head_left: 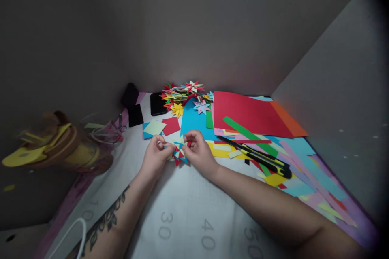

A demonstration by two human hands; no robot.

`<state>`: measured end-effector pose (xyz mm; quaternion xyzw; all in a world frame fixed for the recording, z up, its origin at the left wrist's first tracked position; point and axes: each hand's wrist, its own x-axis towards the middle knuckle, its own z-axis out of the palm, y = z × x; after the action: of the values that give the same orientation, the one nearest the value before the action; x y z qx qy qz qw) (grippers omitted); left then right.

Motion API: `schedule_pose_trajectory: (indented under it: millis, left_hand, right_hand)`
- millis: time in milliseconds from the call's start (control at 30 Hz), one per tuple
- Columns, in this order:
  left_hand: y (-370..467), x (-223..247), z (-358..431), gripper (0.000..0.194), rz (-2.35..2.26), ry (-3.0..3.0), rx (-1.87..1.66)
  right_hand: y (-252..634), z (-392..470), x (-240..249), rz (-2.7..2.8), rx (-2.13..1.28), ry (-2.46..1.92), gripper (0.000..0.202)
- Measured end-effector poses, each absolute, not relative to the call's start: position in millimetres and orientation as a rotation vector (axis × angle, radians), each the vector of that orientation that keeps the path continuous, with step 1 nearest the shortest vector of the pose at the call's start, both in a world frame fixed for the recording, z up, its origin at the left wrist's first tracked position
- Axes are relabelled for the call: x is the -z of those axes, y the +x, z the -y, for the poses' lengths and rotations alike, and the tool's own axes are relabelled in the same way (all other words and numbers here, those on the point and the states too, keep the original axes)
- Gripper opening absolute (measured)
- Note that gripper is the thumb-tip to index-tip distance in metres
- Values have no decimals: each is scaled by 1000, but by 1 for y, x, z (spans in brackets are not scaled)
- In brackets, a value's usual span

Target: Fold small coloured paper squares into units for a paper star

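Observation:
A folded paper star [179,153] in red, blue and pale yellow is held up over the white sheet, pinched from both sides. My left hand [157,151] grips its left points between thumb and fingers. On the other side, my right hand [198,150] has thumb and fingers closed on its right edge; fingers cover part of the star there. Just beyond my left hand lie square papers: a pale yellow one [154,128] over blue, and a red one [171,126]. Finished-looking paper stars [182,96] are heaped at the back, a yellow one [177,109] among them.
A black and yellow box cutter [267,161] lies on paper strips at the right. Red card sheets [249,113] are stacked behind it. A phone [158,104] and black squares [135,115] lie back left. A tumbler [82,149] with a yellow lid stands at the left edge.

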<state>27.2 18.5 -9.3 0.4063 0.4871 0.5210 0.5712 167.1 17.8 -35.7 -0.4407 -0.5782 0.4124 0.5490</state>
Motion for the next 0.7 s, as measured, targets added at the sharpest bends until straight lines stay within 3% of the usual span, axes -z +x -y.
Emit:
schedule_pose_trajectory:
  millis: [167, 400, 700]
  left_hand:
    - [25, 11, -18, 36, -1146, 973, -1180]
    - [26, 13, -17, 46, -1140, 972, -1107]
    - [25, 14, -18, 36, -1172, 935, -1226]
  right_hand:
    - [168, -22, 34, 1255, -1157, -1144, 39]
    - [171, -23, 31, 1219, -1219, -1167, 36]
    - [171, -23, 28, 1049, -1371, -987, 38]
